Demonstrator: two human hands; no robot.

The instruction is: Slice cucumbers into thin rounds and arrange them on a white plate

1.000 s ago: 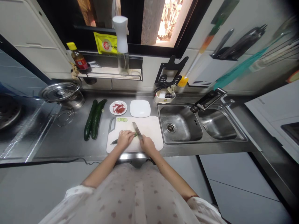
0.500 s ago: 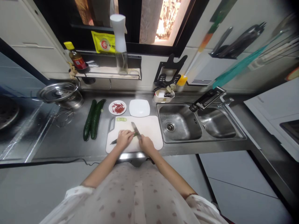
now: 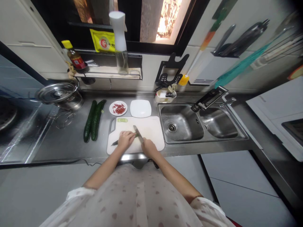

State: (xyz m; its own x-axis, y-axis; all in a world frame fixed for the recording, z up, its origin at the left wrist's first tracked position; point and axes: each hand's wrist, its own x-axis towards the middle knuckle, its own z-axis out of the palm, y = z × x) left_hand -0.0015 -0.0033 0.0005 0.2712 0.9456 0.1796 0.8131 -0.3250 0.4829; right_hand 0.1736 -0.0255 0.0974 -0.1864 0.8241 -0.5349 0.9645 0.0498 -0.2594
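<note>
On the white cutting board [image 3: 151, 126], my left hand [image 3: 126, 139] is closed over a dark green cucumber [image 3: 115, 143], whose tapered end sticks out to the left. Most of this cucumber is hidden under the fingers. My right hand [image 3: 148, 148] grips a kitchen knife [image 3: 137, 132] by its handle, the blade pointing away from me and to the left, against the cut end beside my left fingertips. Several pale green cucumber slices [image 3: 122, 120] lie in a row at the board's upper left. Two whole cucumbers [image 3: 95, 124] rest side by side on the counter to the left.
Behind the board stand a small plate of chopped red pieces [image 3: 118, 108] and a white square dish [image 3: 140, 108]. A double sink [image 3: 182, 138] with a black faucet [image 3: 208, 99] adjoins the board's right side. At far left sits a lidded steel pot [image 3: 62, 97].
The view has shifted very slightly. Both hands, the knife and the cucumber keep nearly the same places on the board.
</note>
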